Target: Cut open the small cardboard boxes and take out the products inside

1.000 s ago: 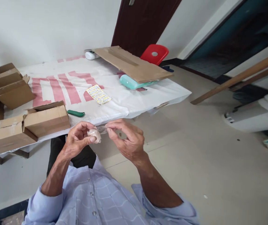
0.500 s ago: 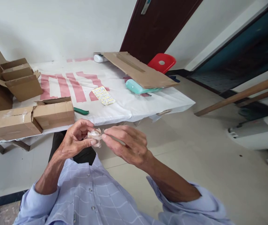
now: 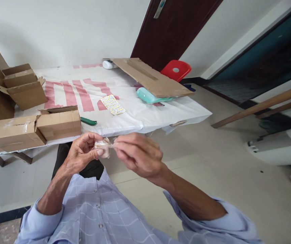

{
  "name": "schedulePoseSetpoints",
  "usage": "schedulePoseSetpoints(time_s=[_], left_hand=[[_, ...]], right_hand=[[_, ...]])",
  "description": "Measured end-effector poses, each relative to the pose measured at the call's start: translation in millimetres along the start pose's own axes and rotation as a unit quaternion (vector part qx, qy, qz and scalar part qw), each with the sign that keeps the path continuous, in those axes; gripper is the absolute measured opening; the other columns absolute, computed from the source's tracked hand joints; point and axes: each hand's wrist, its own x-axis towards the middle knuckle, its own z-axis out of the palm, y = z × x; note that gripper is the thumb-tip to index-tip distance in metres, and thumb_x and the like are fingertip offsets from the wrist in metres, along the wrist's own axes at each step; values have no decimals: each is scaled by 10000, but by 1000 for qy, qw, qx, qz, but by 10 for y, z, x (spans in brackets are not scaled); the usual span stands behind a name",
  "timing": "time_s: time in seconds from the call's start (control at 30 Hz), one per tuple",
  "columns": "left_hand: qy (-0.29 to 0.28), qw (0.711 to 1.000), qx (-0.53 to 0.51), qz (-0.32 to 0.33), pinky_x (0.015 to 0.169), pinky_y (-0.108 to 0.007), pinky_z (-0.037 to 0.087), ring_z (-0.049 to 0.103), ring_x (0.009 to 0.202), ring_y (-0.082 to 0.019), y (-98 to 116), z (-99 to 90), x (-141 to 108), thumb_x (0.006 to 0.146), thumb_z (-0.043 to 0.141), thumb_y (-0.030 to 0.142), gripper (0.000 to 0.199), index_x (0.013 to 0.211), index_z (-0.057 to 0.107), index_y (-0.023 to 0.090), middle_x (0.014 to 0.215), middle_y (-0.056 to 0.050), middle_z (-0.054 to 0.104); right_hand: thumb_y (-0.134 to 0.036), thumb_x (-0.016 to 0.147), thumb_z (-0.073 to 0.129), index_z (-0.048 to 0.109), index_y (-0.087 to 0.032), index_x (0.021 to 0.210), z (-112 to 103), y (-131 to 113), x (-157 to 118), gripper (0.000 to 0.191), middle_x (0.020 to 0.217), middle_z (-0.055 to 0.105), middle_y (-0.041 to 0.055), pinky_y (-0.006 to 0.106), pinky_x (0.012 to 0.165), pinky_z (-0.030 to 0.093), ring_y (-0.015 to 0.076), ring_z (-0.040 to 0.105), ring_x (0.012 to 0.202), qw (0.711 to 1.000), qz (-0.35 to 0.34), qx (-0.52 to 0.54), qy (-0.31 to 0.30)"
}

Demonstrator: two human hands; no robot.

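Note:
Between my hands, in front of the table edge, is a small pale item in clear plastic wrap (image 3: 103, 147); what lies inside the film I cannot make out. My left hand (image 3: 82, 151) is closed on its body, with the thumb at the front and fingers behind. My right hand (image 3: 139, 154) pinches a gathered, twisted end of the film at the item's right side. On the table above them lie a green-handled tool (image 3: 88, 121), perhaps a folded cutter, and a sheet of small stickers (image 3: 113, 104), yellow and white.
Cardboard boxes (image 3: 59, 124) line the left of the cloth-covered table (image 3: 132, 117). A flat cardboard sheet (image 3: 150, 76) leans over a mint-green bottle (image 3: 146, 96) on the right. Behind stands a red chair (image 3: 177, 69); wooden poles (image 3: 262, 103) slant in from the right.
My right hand has shifted slightly right and up, and the twisted film end now stretches further from the item. My left hand keeps its hold.

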Motion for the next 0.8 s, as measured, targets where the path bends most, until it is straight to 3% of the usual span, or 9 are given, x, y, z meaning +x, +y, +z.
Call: schedulePoseSetpoints(time_s=[0.1, 0.3, 0.57, 0.8], left_hand=[[10, 1000, -1, 4, 631, -208, 538, 696, 756, -129, 12, -1, -19, 887, 961, 304, 355, 1098, 702, 187, 966, -43, 769], [1, 1000, 16, -15, 610, -200, 542, 653, 723, -126, 52, 29, -69, 914, 939, 370, 362, 1096, 687, 183, 868, -24, 713], [25, 999, -16, -20, 621, -202, 580, 668, 704, -123, 22, 43, -89, 913, 912, 555, 461, 1068, 717, 166, 863, -34, 713], [56, 998, -19, -25, 624, -198, 551, 656, 697, -102, 55, 98, -86, 830, 1005, 335, 394, 997, 692, 163, 922, -32, 742]], right_hand=[[-61, 990, 697, 718, -268, 1163, -31, 34, 25, 270, 938, 812, 22, 298, 692, 625, 181, 780, 816, 998, 41, -18, 40], [-71, 1016, 653, 723, -220, 1132, 3, 74, 3, 202, 978, 812, 60, 326, 724, 596, 196, 758, 851, 987, -133, -82, -20], [-86, 1044, 589, 723, -225, 1091, 10, 67, 34, 199, 1006, 808, 58, 317, 761, 595, 183, 739, 880, 977, -181, -95, -59], [-66, 1021, 626, 751, -177, 1046, 23, 44, 20, 169, 993, 782, 90, 330, 762, 583, 197, 724, 891, 977, -188, -77, -66]])
